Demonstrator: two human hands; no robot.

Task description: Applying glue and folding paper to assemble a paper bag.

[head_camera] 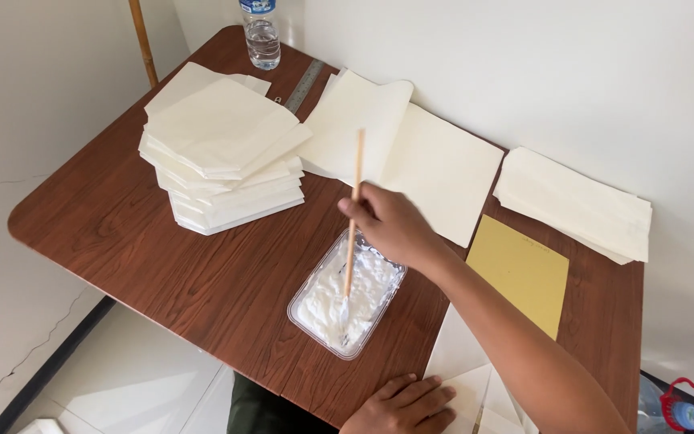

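Right hand (391, 225) pinches a thin wooden stick (353, 213), tip in the white paste tray (346, 293) at centre frame; left hand (402, 406) lies flat on folded paper (467, 390), bottom edge. Tray sits unheld near the table (162, 257) edge, so a hard stir could prob. skid it or flick paste onto the paper stack (222, 153) upper left

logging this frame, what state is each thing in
right hand: gripping stick
stick: upright, tip in paste
tray: open, holds white paste
left hand: flat on paper
bottle: upright
paper stack: piled, uneven
ruler: lying flat
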